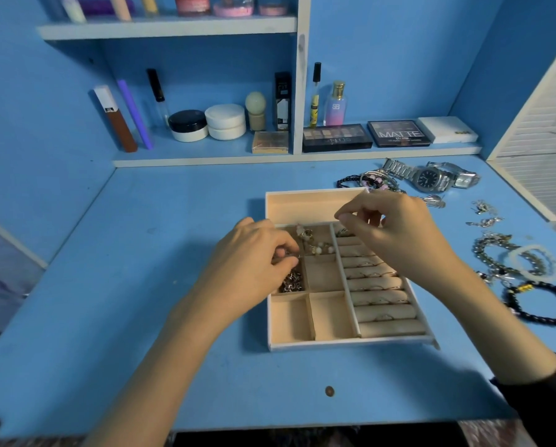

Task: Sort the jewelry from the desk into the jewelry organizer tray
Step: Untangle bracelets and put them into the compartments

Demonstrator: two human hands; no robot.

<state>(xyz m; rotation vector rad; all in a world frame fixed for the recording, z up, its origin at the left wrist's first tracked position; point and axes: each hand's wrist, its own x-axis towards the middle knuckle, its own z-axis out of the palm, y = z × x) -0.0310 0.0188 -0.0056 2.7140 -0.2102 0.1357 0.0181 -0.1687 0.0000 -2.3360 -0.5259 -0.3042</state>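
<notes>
Presently the desk [141, 285] carries the jewelry organizer tray [350, 345] square to the person, presumably so every compartment stays within reach of both hands. Unsorted stock lies on the desk from 1 to 4 o'clock of the tray: watches [428, 179] at 1 o'clock, bracelets [537, 304] at 3 to 4 o'clock. The left hand [254, 262] enters from 7 o'clock, palm down, fingers curled, and pinches a small metal piece [291, 253] over the tray's 9 o'clock compartments, directly above a heap of small fittings [291, 282]; judged to be grouping like with like. The right hand [396, 233] enters from 4 o'clock and hovers over the ring rolls [383, 312], thumb and forefinger brought together; whether they hold anything cannot be determined.
</notes>
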